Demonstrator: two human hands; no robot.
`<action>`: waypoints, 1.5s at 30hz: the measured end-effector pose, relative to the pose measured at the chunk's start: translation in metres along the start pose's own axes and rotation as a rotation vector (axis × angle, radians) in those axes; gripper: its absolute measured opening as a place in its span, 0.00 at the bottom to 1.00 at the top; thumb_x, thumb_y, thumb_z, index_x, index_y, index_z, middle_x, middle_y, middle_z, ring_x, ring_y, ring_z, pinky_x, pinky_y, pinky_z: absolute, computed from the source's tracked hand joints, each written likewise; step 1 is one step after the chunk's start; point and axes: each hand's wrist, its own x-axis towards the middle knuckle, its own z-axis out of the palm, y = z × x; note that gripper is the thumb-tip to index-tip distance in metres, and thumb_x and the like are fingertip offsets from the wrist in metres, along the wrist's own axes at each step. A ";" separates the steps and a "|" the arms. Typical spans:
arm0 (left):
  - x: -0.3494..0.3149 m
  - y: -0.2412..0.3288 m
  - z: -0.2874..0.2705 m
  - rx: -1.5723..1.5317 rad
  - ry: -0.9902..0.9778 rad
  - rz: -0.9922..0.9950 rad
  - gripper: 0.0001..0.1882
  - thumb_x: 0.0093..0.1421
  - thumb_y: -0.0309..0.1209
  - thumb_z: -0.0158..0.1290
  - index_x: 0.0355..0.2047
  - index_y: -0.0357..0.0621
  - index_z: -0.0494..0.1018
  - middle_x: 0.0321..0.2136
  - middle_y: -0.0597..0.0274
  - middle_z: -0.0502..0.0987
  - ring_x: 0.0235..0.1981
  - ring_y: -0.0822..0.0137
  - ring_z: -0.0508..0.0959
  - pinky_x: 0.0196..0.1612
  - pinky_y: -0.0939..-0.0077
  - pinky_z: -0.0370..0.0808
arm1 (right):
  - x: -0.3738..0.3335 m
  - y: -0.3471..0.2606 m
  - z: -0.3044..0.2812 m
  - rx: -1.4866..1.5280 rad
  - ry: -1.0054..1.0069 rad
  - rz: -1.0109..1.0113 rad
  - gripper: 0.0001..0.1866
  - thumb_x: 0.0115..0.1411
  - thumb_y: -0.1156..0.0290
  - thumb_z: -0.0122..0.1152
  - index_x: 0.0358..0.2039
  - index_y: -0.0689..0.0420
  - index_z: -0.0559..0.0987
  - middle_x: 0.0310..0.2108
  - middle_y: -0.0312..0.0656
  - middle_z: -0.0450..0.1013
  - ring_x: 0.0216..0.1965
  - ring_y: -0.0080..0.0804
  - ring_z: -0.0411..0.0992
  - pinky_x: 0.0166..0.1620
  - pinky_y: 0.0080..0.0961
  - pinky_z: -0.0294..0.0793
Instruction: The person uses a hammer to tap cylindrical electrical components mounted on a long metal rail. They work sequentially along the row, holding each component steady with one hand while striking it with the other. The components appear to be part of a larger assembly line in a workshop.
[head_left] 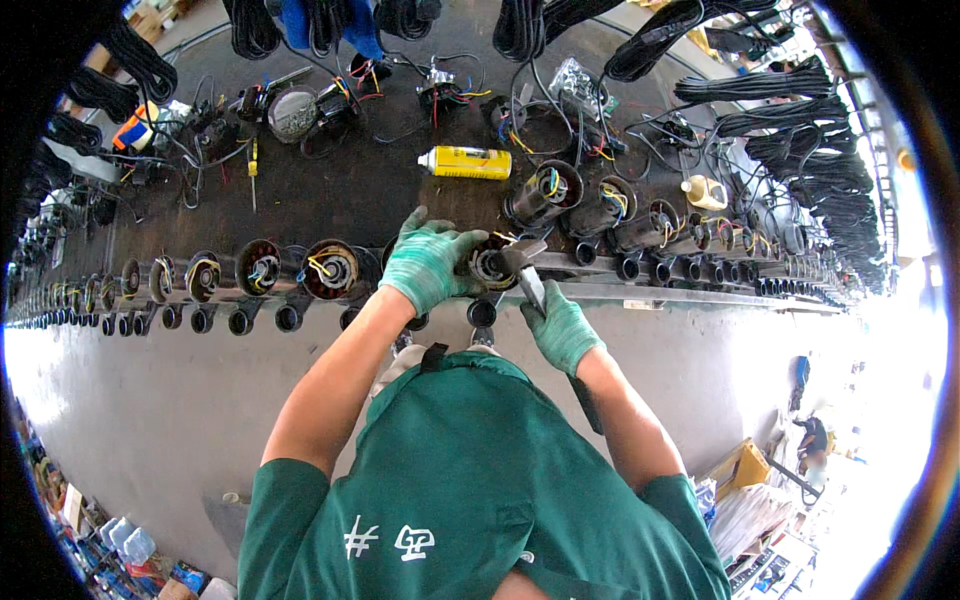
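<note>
A: Right at the counter's (370, 195) near edge sits the motor housing (488, 268), open end facing the wearer! Its long axis?

B: Body mostly hidden, so I can't call it. The left hand (428, 264) has its fingers clamped around the left side.

A: And the right hand (567, 330)?

B: Fingers wrapped tight on the hammer (533, 288)! Head at the housing's right rim, touching or just over it, can't tell. Handle slants back past the near edge, rightward.

A: Room to move?

B: Tight along that edge, more housings (330, 270) lined up either side. Open stretch farther in, between screwdriver (254, 172) and yellow can (470, 163); cable bundles (755, 85) crowd the far and right edges.
</note>
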 end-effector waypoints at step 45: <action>0.030 0.174 0.194 0.062 -0.226 -0.371 0.10 0.61 0.33 0.57 0.41 0.43 0.76 0.40 0.44 0.80 0.41 0.39 0.81 0.43 0.46 0.77 | 0.019 0.372 -0.002 0.318 0.123 0.165 0.22 0.67 0.57 0.59 0.55 0.57 0.71 0.43 0.65 0.78 0.49 0.70 0.73 0.46 0.57 0.73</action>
